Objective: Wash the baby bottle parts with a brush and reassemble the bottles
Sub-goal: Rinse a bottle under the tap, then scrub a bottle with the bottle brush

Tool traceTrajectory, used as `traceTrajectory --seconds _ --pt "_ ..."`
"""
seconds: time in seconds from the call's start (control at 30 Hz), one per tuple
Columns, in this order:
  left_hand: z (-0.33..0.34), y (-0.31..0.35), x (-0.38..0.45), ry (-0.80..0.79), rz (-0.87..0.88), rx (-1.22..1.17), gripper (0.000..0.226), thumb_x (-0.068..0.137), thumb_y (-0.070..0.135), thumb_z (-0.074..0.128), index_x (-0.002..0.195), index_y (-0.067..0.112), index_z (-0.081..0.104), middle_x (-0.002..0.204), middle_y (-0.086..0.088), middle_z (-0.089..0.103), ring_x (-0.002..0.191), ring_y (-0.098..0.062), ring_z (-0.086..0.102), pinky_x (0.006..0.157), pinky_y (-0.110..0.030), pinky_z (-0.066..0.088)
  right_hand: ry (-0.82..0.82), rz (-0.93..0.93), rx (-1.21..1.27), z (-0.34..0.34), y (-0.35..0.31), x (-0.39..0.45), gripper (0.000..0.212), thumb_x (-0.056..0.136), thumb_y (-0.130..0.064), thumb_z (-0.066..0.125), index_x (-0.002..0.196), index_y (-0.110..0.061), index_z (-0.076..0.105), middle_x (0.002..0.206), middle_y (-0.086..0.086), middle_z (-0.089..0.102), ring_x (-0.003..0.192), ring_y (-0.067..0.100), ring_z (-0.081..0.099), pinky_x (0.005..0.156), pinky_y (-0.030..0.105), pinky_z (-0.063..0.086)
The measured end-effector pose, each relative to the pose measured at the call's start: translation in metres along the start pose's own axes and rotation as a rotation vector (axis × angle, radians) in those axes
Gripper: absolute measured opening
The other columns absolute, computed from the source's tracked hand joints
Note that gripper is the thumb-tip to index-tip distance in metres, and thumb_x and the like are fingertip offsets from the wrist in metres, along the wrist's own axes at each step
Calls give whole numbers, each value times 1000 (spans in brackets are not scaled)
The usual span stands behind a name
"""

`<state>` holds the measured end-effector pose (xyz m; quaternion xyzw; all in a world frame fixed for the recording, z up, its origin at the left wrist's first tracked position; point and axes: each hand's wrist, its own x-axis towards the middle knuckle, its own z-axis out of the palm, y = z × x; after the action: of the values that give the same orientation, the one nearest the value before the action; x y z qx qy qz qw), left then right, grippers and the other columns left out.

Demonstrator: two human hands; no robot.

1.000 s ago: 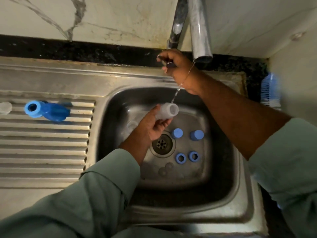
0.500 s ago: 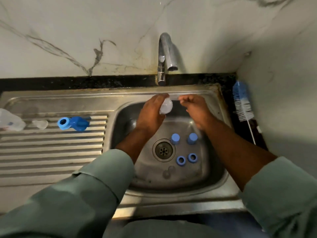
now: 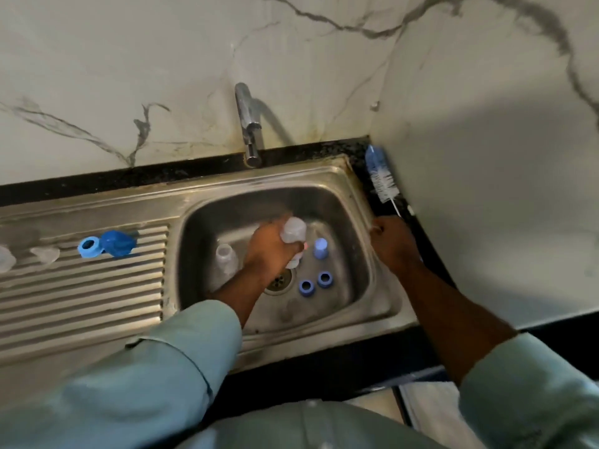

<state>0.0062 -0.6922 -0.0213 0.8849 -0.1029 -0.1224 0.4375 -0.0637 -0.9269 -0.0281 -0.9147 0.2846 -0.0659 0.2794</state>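
Note:
My left hand [image 3: 269, 251] grips a clear baby bottle [image 3: 293, 234] over the sink basin [image 3: 353, 241], above the drain. A second clear bottle [image 3: 227, 257] stands in the basin to its left. A blue cap [image 3: 321, 247] and two blue rings [image 3: 306, 286] [image 3: 324, 279] lie on the basin floor to the right. The blue and white bottle brush [image 3: 379, 176] lies on the dark counter right of the sink. My right hand [image 3: 393, 246] is curled round the near end of its wire handle.
The tap [image 3: 248, 124] stands behind the basin with no water running. On the ribbed drainboard [image 3: 81, 293] lie a blue ring [image 3: 88, 247], a blue cap [image 3: 118, 243], a clear teat [image 3: 45, 254] and another clear part [image 3: 5, 259]. Marble walls close off the back and right.
My right hand left the tap, crossed to the right counter and closed on the brush handle. The water stopped. My left hand lowered the bottle into the basin.

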Motion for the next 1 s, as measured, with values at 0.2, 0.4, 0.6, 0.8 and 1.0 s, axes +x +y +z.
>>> traceTrajectory --seconds 0.2,0.4,0.6,0.8,1.0 --pt "24 38 -15 -2 -298 -810 70 82 10 78 139 28 41 122 -1 58 98 -20 64 75 -45 60 70 177 -333 -6 51 -24 32 91 -16 53 121 -3 52 126 23 49 113 42 48 95 43 40" --pt "2 37 -19 69 -448 -1044 26 88 29 71 109 22 58 107 -8 65 93 -22 65 73 -35 57 116 147 -228 -2 53 -27 21 91 -6 46 109 -2 55 117 25 50 104 43 53 89 44 41" --pt "-69 -9 -7 317 -506 -1375 35 89 48 65 104 17 63 112 -13 66 97 -26 65 87 -41 55 173 -115 208 19 -17 -59 17 88 -8 57 104 -10 62 104 14 58 94 32 59 86 42 47" --pt "-162 -44 15 547 -511 -1510 63 85 55 67 131 17 48 126 -13 60 104 -30 64 54 -36 58 91 -372 297 32 -56 -112 12 84 -9 69 90 -16 62 83 -9 54 76 6 56 70 12 35" --pt "-212 -64 29 581 -427 -1516 44 83 36 77 110 17 49 112 -13 59 96 -32 66 80 -52 57 27 -538 154 22 -69 -112 19 84 -27 65 83 -36 48 71 -20 45 71 -4 48 60 17 33"
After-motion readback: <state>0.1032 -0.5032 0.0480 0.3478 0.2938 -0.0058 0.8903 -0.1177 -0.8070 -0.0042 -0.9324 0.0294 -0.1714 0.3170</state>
